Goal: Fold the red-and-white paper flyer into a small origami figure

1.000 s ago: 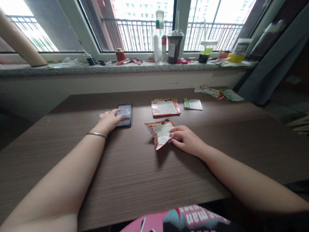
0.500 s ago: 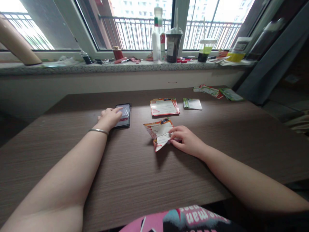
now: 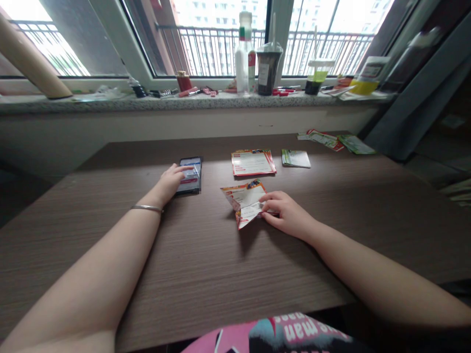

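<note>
1. Head view, layout: a creased, folded leaflet (image 3: 248,197) is lying near the middle of the surface (image 3: 206,274), its left corners lifting and its printed side facing up. A phone (image 3: 190,183) is lying to its left, screen up. Beyond the leaflet, a red-edged card stack (image 3: 253,163) is sitting beside a smaller green-and-white stack (image 3: 296,159); loose cards (image 3: 326,140) are lying near the far right edge.
2. Head view, right grip (image 3: 285,211): closing lightly, with fingers bending over the leaflet's right end and the thumb lying low at the near edge. It is apparently pinching the paper; exact thumb contact is too small to tell.
3. Head view, left grip (image 3: 167,186): opening loosely, index finger extending over the phone screen, the other fingers curling beside its left edge. It is grasping nothing; whether the fingertip is pressing the glass, cannot tell.
4. Head view, reasons (judged): the right grip is probably steadying the leaflet so that its folds are not springing open. The phone is lying flat within the left hand's reach, probably so that one finger can be working the screen. The stacks are sitting farther back, likely leaving the folded piece within easy reach.
</note>
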A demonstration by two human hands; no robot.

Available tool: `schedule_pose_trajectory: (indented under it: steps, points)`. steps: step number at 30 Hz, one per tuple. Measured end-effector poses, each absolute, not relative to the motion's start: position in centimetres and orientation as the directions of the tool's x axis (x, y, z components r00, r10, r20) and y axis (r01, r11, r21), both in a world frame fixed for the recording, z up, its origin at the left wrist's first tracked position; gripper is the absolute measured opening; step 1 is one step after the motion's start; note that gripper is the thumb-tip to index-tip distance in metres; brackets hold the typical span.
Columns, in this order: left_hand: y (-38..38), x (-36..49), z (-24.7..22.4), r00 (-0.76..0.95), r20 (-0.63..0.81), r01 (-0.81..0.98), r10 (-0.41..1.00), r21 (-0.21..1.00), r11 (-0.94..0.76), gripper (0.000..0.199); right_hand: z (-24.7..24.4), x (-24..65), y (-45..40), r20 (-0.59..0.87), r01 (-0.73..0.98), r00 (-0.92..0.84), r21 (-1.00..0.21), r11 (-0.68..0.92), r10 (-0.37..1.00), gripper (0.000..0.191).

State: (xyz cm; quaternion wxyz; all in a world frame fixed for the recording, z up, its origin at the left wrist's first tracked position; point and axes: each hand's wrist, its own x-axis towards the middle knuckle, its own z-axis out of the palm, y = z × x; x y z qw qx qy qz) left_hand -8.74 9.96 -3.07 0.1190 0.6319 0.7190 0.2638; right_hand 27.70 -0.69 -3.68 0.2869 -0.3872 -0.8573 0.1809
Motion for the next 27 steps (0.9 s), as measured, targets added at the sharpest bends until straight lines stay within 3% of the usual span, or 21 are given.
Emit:
schedule_pose_trajectory:
  steps: [11, 14, 17, 20, 23, 27]
  points:
    - [9.1, -7.2, -2.5, -0.068, 0.176, 0.881, 0.982, 0.473, -0.024, 0.046, -3.4, 27.7, -0.9, 0.359, 0.559, -0.533, -0.53, 0.637, 0.766, 0.009]
    - [7.2, -5.5, -1.7, -0.1, 0.338, 0.919, 0.936, 0.392, -0.044, 0.044, -3.5, 27.7, -0.9, 0.355, 0.561, -0.525, -0.538, 0.629, 0.773, 0.009]
    - [4.1, -2.3, -1.1, 0.047, 0.481, 0.926, 0.875, 0.308, -0.219, 0.039, -3.6, 27.7, -0.9, 0.347, 0.563, -0.52, -0.548, 0.619, 0.781, 0.009]
    - [0.8, 1.0, -1.2, 0.236, 0.375, 0.881, 0.897, 0.307, -0.36, 0.049, -3.7, 27.8, -0.9, 0.34, 0.562, -0.524, -0.551, 0.617, 0.781, 0.008]
    - [-1.4, 3.0, -2.0, 0.293, 0.267, 0.845, 0.918, 0.377, -0.379, 0.056, -3.7, 28.0, -0.8, 0.347, 0.565, -0.546, -0.52, 0.641, 0.763, 0.007]
    - [-2.3, 3.5, -2.8, 0.307, 0.23, 0.785, 0.924, 0.488, -0.382, 0.057, -3.7, 28.1, -0.8, 0.347, 0.569, -0.58, -0.474, 0.672, 0.737, 0.007]
